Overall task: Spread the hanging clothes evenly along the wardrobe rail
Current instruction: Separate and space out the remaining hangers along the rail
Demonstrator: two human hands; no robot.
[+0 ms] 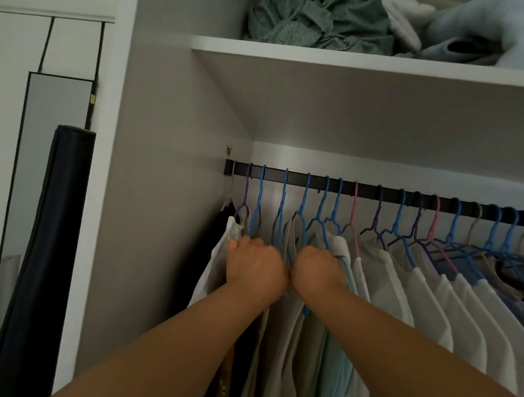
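A black rail runs across the wardrobe under a white shelf. Several blue, purple and pink hangers hang along it with pale shirts and, at the far left, a dark garment. My left hand is curled into the clothes near the left end, gripping a hanger shoulder under a white shirt. Right beside it, my right hand is curled round the shoulder of a blue hanger carrying a light shirt. The fingers of both hands are buried in the fabric.
The white shelf above the rail holds a green crumpled garment and pale folded bedding. The wardrobe's left side wall stands close to the first hanger. Outside, a mirror and a dark rolled mat lean at the left.
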